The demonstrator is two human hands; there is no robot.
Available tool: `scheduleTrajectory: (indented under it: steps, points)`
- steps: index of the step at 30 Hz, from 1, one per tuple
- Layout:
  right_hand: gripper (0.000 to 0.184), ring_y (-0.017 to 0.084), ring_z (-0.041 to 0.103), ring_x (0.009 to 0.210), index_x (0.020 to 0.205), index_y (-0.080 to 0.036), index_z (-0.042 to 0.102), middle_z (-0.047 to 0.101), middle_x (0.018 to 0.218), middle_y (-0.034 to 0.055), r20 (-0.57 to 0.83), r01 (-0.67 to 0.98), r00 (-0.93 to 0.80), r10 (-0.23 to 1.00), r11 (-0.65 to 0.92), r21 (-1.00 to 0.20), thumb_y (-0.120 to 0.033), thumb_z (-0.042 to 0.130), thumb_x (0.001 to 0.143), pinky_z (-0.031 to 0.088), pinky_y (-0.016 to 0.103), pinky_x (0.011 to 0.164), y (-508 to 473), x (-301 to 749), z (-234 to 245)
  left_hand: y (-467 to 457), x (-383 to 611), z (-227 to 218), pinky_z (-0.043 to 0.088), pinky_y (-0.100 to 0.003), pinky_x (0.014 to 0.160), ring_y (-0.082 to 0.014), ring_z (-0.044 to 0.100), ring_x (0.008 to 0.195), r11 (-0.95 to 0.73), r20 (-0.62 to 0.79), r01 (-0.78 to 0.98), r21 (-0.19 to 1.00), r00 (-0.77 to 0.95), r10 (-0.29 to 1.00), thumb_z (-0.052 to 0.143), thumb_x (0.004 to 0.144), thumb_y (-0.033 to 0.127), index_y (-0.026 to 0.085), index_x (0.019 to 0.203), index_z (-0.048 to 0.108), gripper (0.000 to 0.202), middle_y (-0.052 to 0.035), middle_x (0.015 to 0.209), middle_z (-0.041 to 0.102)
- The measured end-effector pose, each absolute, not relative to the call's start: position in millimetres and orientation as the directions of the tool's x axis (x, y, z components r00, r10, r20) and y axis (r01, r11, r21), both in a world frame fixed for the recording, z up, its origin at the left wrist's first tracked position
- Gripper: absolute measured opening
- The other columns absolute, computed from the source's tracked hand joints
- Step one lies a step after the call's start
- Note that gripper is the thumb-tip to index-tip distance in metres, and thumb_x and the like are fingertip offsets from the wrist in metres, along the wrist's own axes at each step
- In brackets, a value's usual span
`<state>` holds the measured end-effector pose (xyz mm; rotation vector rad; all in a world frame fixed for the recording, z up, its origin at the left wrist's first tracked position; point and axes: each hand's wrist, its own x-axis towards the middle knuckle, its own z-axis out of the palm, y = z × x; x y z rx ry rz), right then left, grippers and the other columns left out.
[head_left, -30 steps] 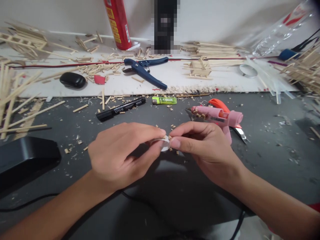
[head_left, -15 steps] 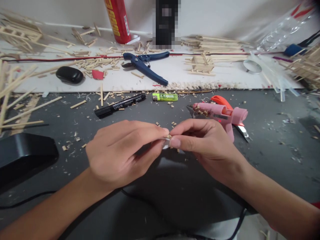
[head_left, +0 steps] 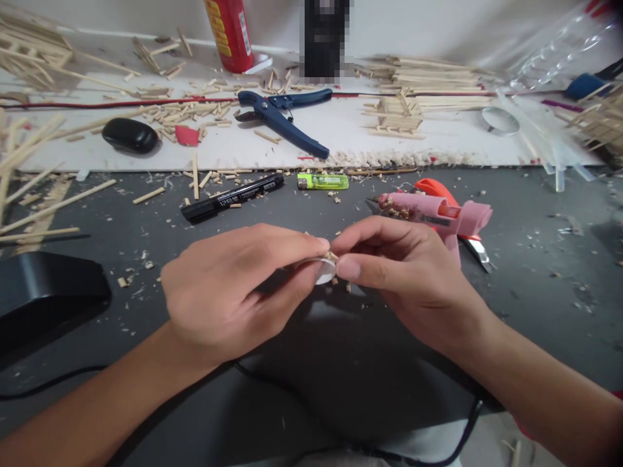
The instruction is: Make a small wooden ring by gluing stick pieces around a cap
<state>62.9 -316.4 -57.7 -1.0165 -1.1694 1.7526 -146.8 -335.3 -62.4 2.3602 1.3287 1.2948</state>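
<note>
My left hand (head_left: 228,292) and my right hand (head_left: 403,279) meet fingertip to fingertip over the dark table. Between them they pinch a small white round piece (head_left: 325,270) with a tiny wooden bit on top. Both hands are closed in a pinch. A pink glue gun (head_left: 433,214) lies just behind my right hand, an orange-handled tool (head_left: 433,192) behind it. A black marker (head_left: 231,198) and a green lighter (head_left: 322,181) lie beyond my fingers.
Blue cutters (head_left: 282,120) rest on a white board (head_left: 341,146) strewn with wooden sticks. A red can (head_left: 228,32) stands at the back. A black oval case (head_left: 129,135), a black object (head_left: 43,295) at left, stick piles (head_left: 413,110) and a cable (head_left: 389,454) surround the spot.
The view has shifted slightly, so everything sits a little lower and closer. My hands keep the same pinch; the white piece shows a bit more than half a second ago.
</note>
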Motion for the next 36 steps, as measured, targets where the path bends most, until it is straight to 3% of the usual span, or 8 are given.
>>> scheduleTrajectory:
  steps: [4, 10, 19, 27, 36]
  points:
    - [0.010, 0.016, 0.070, 0.074, 0.085, -0.028, 0.084, 0.077, 0.079, -0.0008, -0.164, -0.107, -0.333, 0.928, -0.210, -0.972, -0.037, 0.088, 0.086, 0.058, 0.030, 0.069, -317.6, 63.3, -57.5, -335.9, -147.0, -62.8, 0.062, -0.024, 0.073, -0.0169, 0.082, 0.084, -0.564, 0.590, 0.634, 0.529, 0.203, 0.782, 0.076, 0.097, 0.029, 0.034, 0.105, 0.078, 0.010, 0.0070, 0.099, 0.085]
    - [0.010, 0.016, 0.071, 0.073, 0.084, -0.028, 0.083, 0.078, 0.079, -0.0012, -0.138, -0.109, -0.326, 0.935, -0.183, -0.977, -0.036, 0.090, 0.084, 0.059, 0.031, 0.068, -317.4, 63.6, -59.6, -337.0, -144.8, -64.4, 0.063, -0.024, 0.075, -0.0173, 0.081, 0.081, -0.517, 0.557, 0.616, 0.594, 0.149, 0.817, 0.080, 0.093, 0.032, 0.037, 0.103, 0.082, 0.011, 0.0053, 0.093, 0.084]
    - [0.006, 0.016, 0.074, 0.076, 0.083, -0.028, 0.084, 0.080, 0.080, -0.0020, -0.107, -0.098, -0.323, 0.940, -0.145, -0.985, -0.030, 0.089, 0.086, 0.061, 0.030, 0.069, -318.7, 61.8, -57.3, -337.4, -144.5, -63.0, 0.062, -0.023, 0.074, -0.0162, 0.082, 0.083, -0.561, 0.583, 0.650, 0.513, 0.217, 0.783, 0.071, 0.100, 0.029, 0.034, 0.107, 0.079, 0.012, 0.0059, 0.096, 0.085]
    - [0.008, 0.016, 0.073, 0.073, 0.080, -0.028, 0.084, 0.080, 0.080, -0.0017, -0.078, -0.038, -0.299, 0.951, -0.094, -0.995, -0.031, 0.090, 0.085, 0.059, 0.029, 0.065, -318.2, 63.0, -56.4, -337.7, -146.9, -57.1, 0.066, -0.028, 0.074, -0.0192, 0.081, 0.078, -0.467, 0.474, 0.686, 0.558, 0.199, 0.858, 0.066, 0.099, 0.045, 0.038, 0.103, 0.085, 0.021, 0.0036, 0.093, 0.084]
    - [0.006, 0.014, 0.074, 0.073, 0.083, -0.025, 0.084, 0.081, 0.080, -0.0022, -0.043, -0.078, -0.354, 0.934, -0.075, -0.994, -0.023, 0.089, 0.085, 0.060, 0.025, 0.066, -316.3, 63.8, -60.0, -337.7, -147.4, -58.4, 0.065, -0.023, 0.073, -0.0163, 0.083, 0.082, -0.558, 0.537, 0.693, 0.457, 0.285, 0.794, 0.066, 0.102, 0.034, 0.034, 0.105, 0.083, 0.018, 0.0067, 0.098, 0.085]
